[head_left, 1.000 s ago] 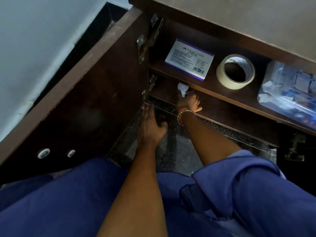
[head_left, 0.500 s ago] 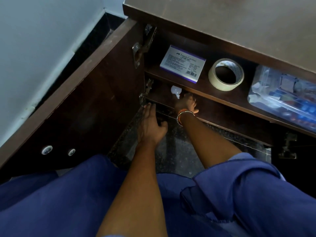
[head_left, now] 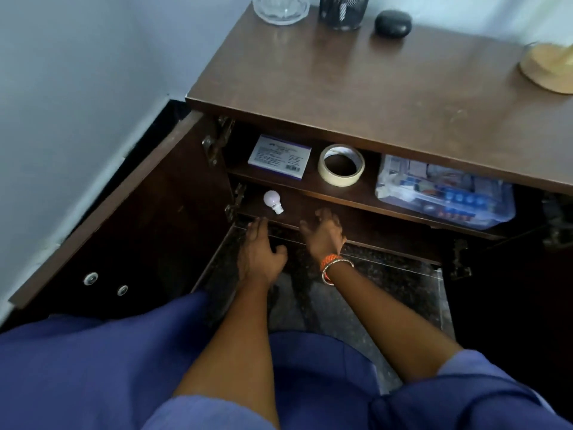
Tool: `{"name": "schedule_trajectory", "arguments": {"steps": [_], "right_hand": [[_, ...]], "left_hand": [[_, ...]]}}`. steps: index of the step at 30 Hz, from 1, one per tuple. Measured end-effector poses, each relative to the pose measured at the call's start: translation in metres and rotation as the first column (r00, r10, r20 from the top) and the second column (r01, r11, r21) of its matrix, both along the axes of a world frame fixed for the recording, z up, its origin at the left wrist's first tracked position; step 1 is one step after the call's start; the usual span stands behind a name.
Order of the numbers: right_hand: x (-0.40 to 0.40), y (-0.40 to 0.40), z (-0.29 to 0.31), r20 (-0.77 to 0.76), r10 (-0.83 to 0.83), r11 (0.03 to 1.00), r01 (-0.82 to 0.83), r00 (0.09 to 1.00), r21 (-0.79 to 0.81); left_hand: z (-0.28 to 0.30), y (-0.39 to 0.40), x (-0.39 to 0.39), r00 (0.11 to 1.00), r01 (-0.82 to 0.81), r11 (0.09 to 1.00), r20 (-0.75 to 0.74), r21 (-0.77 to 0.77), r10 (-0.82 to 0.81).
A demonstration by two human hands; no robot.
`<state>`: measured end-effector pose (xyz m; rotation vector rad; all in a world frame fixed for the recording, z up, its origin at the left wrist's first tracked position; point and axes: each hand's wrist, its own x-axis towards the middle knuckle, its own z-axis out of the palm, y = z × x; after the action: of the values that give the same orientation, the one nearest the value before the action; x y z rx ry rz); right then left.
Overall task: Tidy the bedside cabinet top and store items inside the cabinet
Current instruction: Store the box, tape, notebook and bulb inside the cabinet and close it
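The brown bedside cabinet [head_left: 356, 88] stands open in front of me. A small white bulb [head_left: 273, 201] lies alone on its lower shelf, at the left. My right hand [head_left: 322, 234], with bangles at the wrist, hovers just right of the bulb with loosely spread fingers and holds nothing. My left hand [head_left: 260, 252] rests flat by the front edge of the lower shelf, fingers straight. On the upper shelf sit a white and purple box [head_left: 279, 156], a roll of tape [head_left: 341, 164] and a clear plastic box [head_left: 443, 193] of small items.
The cabinet top carries a glass jar [head_left: 280, 7], a black mesh holder [head_left: 342, 10], a black oval case [head_left: 392, 23] and a tan object [head_left: 548, 68] at the right edge. The left door [head_left: 124, 231] hangs wide open toward the wall. My blue-clad knees fill the foreground.
My right hand has let go of the white bulb and drawn back to the right; the bulb now lies on the lower shelf. My view has tilted up, showing the cabinet top.
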<state>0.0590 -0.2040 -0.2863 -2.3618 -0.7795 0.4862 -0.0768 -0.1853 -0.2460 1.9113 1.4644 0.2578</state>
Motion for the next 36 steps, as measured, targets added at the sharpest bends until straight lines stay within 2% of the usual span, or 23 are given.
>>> {"name": "schedule_trajectory", "arguments": {"steps": [2,4,10,16,21,30,36], "right_hand": [[-0.002,0.013,-0.008,-0.011,0.135,0.987,-0.136,0.991,-0.089],[-0.009,0.036,-0.023,-0.014,0.218,0.967,-0.218,0.976,-0.13],[-0.014,0.084,-0.053,-0.124,0.056,0.986,-0.075,0.991,-0.149],[-0.008,0.098,-0.063,-0.074,-0.021,0.992,0.012,0.997,-0.129],[-0.009,0.105,-0.064,-0.079,-0.093,0.987,0.081,0.993,-0.139],[-0.005,0.106,-0.062,-0.123,-0.103,0.98,0.079,0.987,-0.181],[-0.001,0.097,-0.063,-0.087,-0.051,0.975,0.03,0.995,-0.222]], "left_hand": [[-0.009,-0.01,-0.006,0.987,-0.159,0.981,0.012,-0.11,0.161],[-0.023,-0.014,-0.013,0.976,-0.208,0.962,0.031,-0.178,0.216],[-0.037,0.019,-0.034,0.99,-0.089,0.987,0.098,-0.135,0.103],[-0.045,0.032,-0.049,0.958,-0.253,0.958,0.103,-0.137,0.268],[-0.051,0.023,-0.036,0.94,-0.273,0.939,0.148,-0.212,0.307],[-0.043,0.025,-0.03,0.946,-0.257,0.944,0.144,-0.206,0.289],[-0.031,0.027,-0.031,0.94,-0.292,0.935,0.117,-0.204,0.319]]}}
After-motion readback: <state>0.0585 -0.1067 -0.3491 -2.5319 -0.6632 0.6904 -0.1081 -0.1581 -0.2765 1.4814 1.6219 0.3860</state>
